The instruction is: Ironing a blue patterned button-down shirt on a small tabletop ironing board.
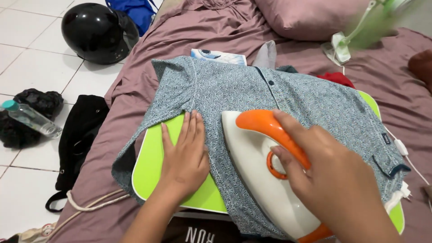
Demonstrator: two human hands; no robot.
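While my right hand (333, 180) is wrapped around the orange handle of the white iron (263, 180), fingers curled under the grip, the iron's flat side rests on the blue-patterned shirt (279, 96). My left hand (184, 155) lies open and flat, palm down, just beside the iron: its fingertips press the edge of the shirt, and the heel of the hand sits on the bare lime-green ironing board (150, 166). That shirt is spread across the board with its collar towards the far side, its buttoned front running down the middle and a sleeve hanging over the board's left edge. Board and shirt sit on a bed covered in a mauve sheet (135, 85), with a pillow (310, 15) of the same colour at the far end. A white cord (407, 155) runs along the right edge of the board. Beyond the shirt lie a small blue-and-white packet (218, 56), a red cloth (336, 78) and the white base of a green fan (339, 47). On the tiled floor (27, 67) to the left stand a black helmet (96, 31), a clear plastic bottle (30, 118) with a teal cap lying against dark cloth, and a black bag (81, 135) beside the bed.
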